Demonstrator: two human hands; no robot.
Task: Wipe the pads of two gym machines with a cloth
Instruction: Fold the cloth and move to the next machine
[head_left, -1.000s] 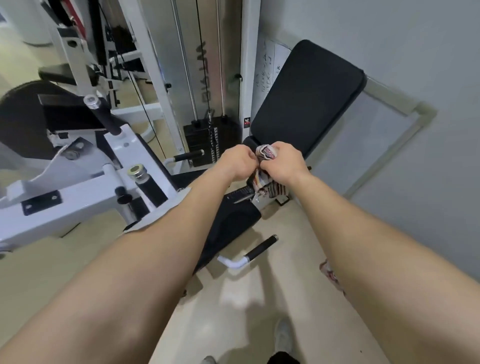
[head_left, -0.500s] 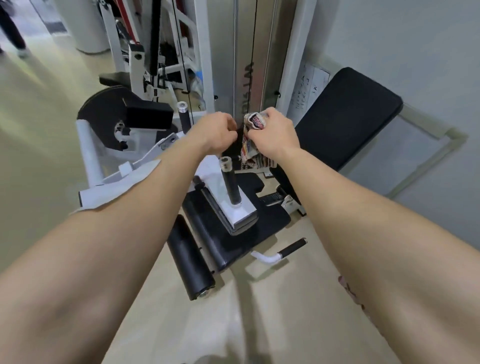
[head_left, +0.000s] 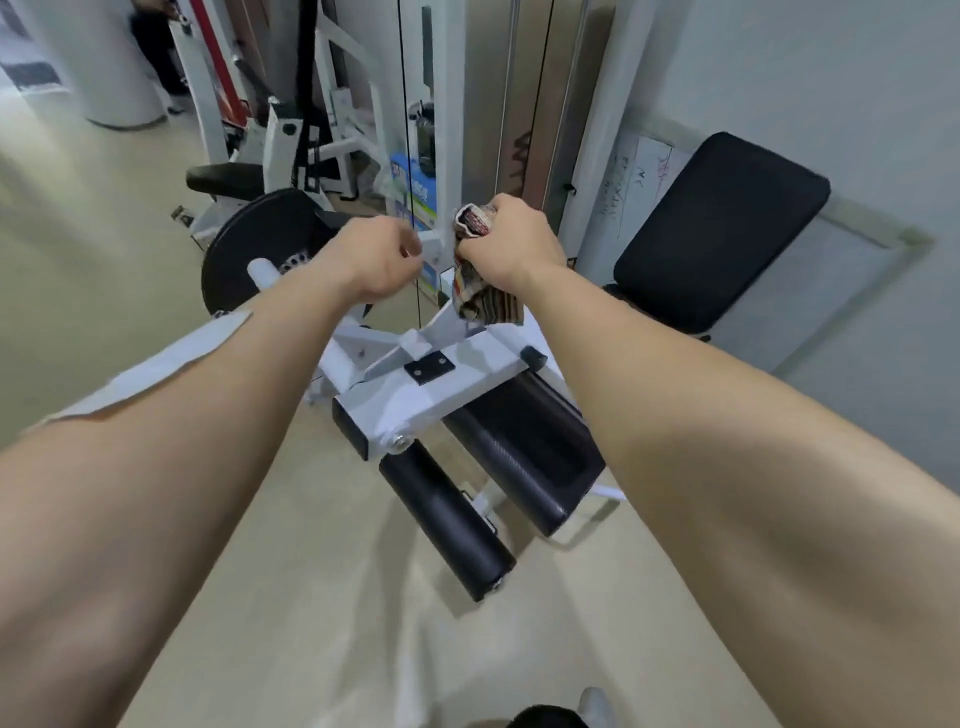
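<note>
My right hand (head_left: 511, 247) is shut on a patterned cloth (head_left: 485, 306), bunched in the fist with its loose end hanging below. A small gap to its left, my left hand (head_left: 382, 260) is curled shut with nothing in it. Both hands hover above a white machine frame (head_left: 441, 384). Two black roller pads lie below the frame: a nearer one (head_left: 447, 519) and a thicker one (head_left: 524, 457) to its right. A black back pad (head_left: 717, 228) leans against the wall at the right, apart from both hands.
A black weight disc (head_left: 249, 249) sits left of my left hand. White machine uprights and cables (head_left: 441, 130) rise behind the hands, with a blue box (head_left: 415, 192) among them. Another black seat (head_left: 223, 179) lies farther left. Beige floor (head_left: 93, 234) spreads left and below.
The view has swung left, from the back pad toward the roller pads and weight disc. My left hand has let go of the cloth and drawn apart; my right hand keeps it.
</note>
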